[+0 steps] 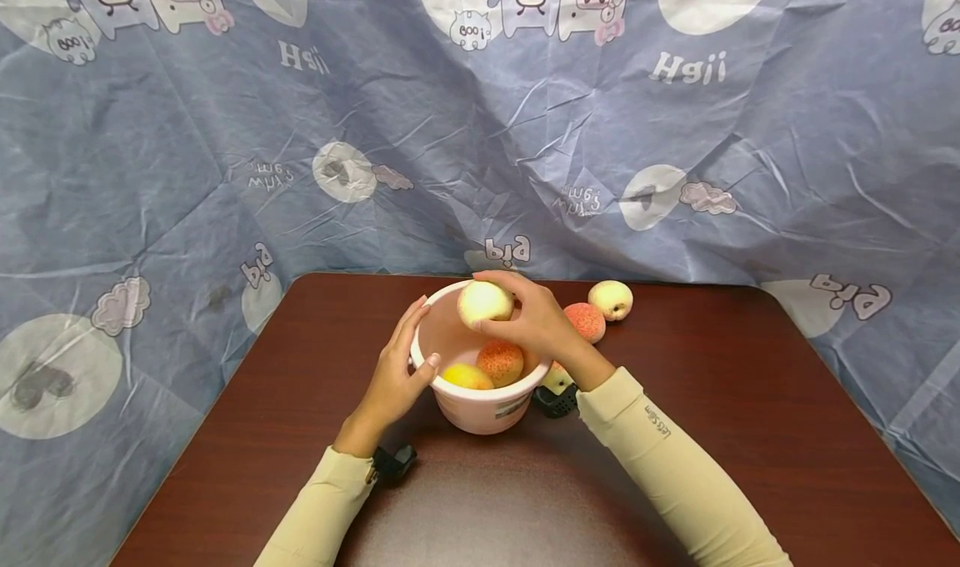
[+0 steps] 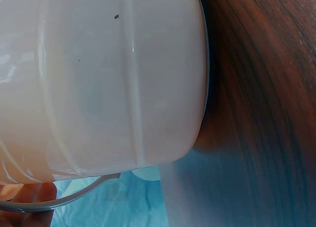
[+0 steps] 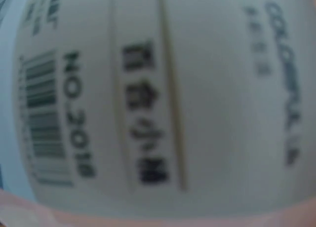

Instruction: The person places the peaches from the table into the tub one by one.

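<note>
A pale pink plastic bucket (image 1: 480, 417) stands on the table. My left hand (image 1: 393, 383) holds it at the left, thumb over the rim and fingers along the outer wall; in the left wrist view the bucket's side (image 2: 98, 89) fills much of the picture. My right hand (image 1: 536, 321) grips a pale yellow apple (image 1: 483, 304) over the bucket's opening, thumb below and fingers across the top. Inside the bucket lie an orange-red peach (image 1: 500, 363) and a yellow fruit (image 1: 467, 376). The right wrist view shows only the bucket's printed label (image 3: 148, 113), blurred.
Right of the bucket on the brown table (image 1: 712, 434) lie a reddish peach (image 1: 585, 322), another pale apple (image 1: 611, 300) and a partly hidden yellowish fruit (image 1: 557, 378) behind the right wrist. A thin bucket handle (image 2: 74, 193) curves near the left fingers. Patterned blue cloth (image 1: 420, 92) hangs behind.
</note>
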`<state>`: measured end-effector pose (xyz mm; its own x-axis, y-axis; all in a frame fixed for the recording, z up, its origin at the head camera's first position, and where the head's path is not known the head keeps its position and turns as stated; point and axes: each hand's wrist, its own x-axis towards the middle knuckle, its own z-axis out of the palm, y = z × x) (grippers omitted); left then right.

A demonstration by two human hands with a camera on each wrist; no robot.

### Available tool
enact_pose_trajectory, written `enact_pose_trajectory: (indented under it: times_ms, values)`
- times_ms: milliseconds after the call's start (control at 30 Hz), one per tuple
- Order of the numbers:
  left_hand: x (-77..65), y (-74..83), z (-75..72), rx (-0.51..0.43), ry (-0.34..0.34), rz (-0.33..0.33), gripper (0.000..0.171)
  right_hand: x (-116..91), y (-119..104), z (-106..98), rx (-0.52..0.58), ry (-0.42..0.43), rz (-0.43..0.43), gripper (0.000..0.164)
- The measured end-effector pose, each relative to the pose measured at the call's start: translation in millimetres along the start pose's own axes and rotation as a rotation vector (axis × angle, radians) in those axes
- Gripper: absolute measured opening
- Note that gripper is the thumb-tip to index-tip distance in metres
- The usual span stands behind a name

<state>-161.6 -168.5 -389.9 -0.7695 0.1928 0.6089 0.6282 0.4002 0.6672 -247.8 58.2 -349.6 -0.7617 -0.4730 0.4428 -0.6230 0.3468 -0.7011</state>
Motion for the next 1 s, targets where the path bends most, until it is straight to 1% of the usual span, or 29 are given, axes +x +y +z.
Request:
enact_pose_trajectory:
  times_ms: [33,133,233,267,433,800,867,1000]
  values:
    - [-0.4,-6.3,1.3,0.002,0.003,0.006,0.066,0.2,-0.3,0.2,-0.016,-0.003,-0.012,0.064]
    - [-0.2,-6.8,1.3,0.007,0.003,0.003,0.065,0.6,-1.1,0.8,-0.062,-0.012,-0.040,0.064]
    - [-0.1,-6.2,1.2,0.003,0.005,0.010,0.065,0.5,-0.6,1.9,-0.087,-0.021,-0.060,0.062]
    - [0.4,-0.1,0.0,-0.001,0.002,0.005,0.064,0.5,-0.4,2.2,-0.096,-0.024,-0.065,0.062]
    - [0.5,-0.7,0.7,-0.014,0.006,0.005,0.065,0.4,-0.9,4.1,-0.128,-0.038,-0.093,0.061]
    - [-0.6,0.3,0.3,-0.008,0.004,0.012,0.065,-0.7,-3.7,7.6,-0.191,-0.057,-0.093,0.061]
    - [-0.6,-3.1,0.7,-0.004,0.006,0.016,0.065,-0.6,-4.1,7.9,-0.199,-0.061,-0.093,0.061]
    - [-2.5,-24.0,4.7,0.009,0.015,0.023,0.067,-0.9,-5.5,7.9,-0.209,-0.071,-0.088,0.061]
